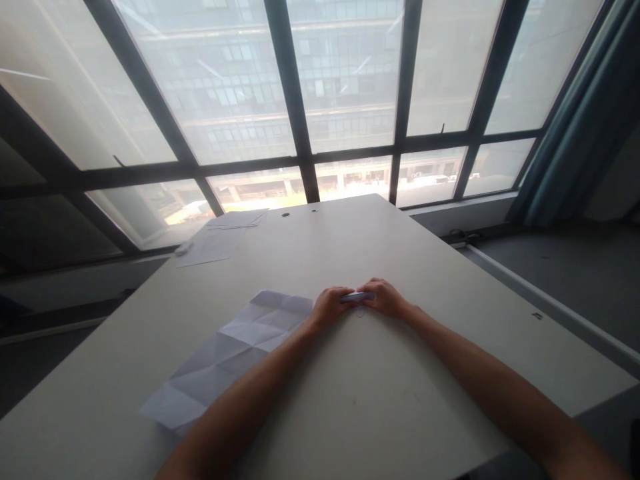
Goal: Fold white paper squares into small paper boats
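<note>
A small folded piece of white paper (358, 297) sits between my two hands, just above the white table (400, 393). My left hand (331, 305) pinches its left end, and my right hand (385, 297) grips its right end. The fingers cover much of the paper, so its folded shape is only partly visible. To the left lies a large creased sheet of paper (235, 347), crossed by many fold lines and partly hidden under my left forearm.
Flat white sheets (215, 243) lie at the table's far left, with a small pale object (183, 249) beside them. Dark round holes (285, 215) mark the far edge. Beyond stand tall windows (345, 80); a blue curtain (565, 127) hangs at the right.
</note>
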### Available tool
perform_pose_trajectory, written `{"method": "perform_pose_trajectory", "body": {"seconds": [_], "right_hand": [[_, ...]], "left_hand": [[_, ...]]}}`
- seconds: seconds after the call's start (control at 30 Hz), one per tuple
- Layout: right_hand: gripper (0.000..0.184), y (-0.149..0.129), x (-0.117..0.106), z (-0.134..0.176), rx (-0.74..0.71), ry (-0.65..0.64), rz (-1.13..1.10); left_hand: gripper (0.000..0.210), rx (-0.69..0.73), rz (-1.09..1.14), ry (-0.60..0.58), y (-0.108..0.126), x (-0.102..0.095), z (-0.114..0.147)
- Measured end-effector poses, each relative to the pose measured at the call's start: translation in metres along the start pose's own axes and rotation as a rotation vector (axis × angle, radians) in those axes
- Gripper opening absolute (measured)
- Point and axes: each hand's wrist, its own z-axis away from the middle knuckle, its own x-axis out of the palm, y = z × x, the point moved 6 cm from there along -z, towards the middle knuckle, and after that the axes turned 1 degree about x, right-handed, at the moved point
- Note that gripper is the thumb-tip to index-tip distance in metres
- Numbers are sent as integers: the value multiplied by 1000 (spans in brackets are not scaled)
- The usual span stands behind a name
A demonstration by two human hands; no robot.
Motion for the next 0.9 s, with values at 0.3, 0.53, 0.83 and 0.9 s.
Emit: {"method": "perform_pose_trajectory", "body": {"seconds": [0.3, 0.53, 0.83, 0.9], "right_hand": [[15, 0, -9, 2, 108, 174, -240], [25, 5, -13, 2, 240, 253, -466], [32, 3, -8, 1, 256, 210, -523], [31, 3, -6, 1, 267, 198, -557]], "left_hand": [[24, -105, 244, 209, -2, -12, 2], [27, -136, 499, 380, -11, -21, 2], [34, -184, 580, 422, -23, -20, -1], [34, -190, 538, 419, -22, -21, -1]]}}
